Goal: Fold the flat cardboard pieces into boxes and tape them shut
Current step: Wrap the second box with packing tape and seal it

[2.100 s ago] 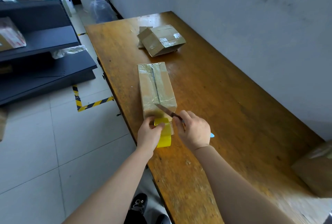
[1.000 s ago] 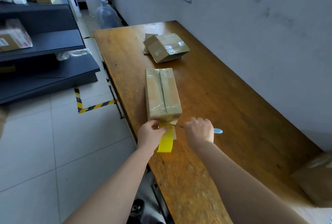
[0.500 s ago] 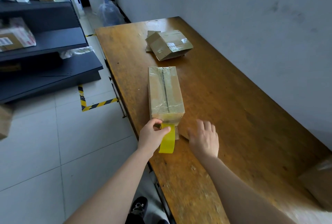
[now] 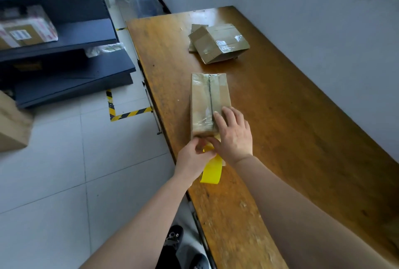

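Taped oblong box (image 4: 209, 104) flat on table (image 4: 302, 117)

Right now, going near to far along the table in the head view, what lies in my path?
yellow tape roll, gripped by the left hand → long taped box, with the right hand resting on its near end → smaller taped box near the far end.

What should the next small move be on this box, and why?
Probably slide the right hand toward the near end of the box and press the tape over that edge. It lies flat on the taped top seam, while the left hand grips the yellow tape roll right at that end. Whether the strip is cut free cannot be seen.
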{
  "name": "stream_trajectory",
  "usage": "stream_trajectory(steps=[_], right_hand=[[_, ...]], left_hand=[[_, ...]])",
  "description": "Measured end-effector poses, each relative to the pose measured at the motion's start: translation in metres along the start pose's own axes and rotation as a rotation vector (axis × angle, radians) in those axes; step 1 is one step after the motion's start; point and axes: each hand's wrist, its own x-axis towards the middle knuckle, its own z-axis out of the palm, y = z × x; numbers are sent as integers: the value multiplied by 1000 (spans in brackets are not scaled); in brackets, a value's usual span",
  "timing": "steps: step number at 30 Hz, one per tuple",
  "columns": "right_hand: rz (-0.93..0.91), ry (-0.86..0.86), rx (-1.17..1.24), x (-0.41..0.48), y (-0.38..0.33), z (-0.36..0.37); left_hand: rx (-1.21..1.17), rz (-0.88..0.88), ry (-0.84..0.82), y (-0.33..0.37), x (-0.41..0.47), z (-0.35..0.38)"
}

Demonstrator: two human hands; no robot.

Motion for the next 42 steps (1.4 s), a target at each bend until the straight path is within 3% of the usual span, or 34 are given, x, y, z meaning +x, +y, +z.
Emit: stream_trajectory(steps=[5,13,22,28,34,38,42], right_hand=[[-34,23,18,2,2,2],[-9,-104,44,-2,10,6],[6,-16,76,0,3,-8],[-6,-95,-6,-3,-4,-5],[67,-101,269,-4,-2,-24],[166,91,575,-18,-9,-42],[191,-213,825,-24,-12,-60]], left_hand=[[26,2,-46,-3,2,-3],[20,-57,-132,-4,3,-11],[19,-71,-124,-3,-6,-11],[-34,-118,-108,-2,-10,-15],[-163,-152,-106,11,-15,-23],[-188,-75,-139,33,-23,-33],[-154,9,-161,51,-30,-47]])
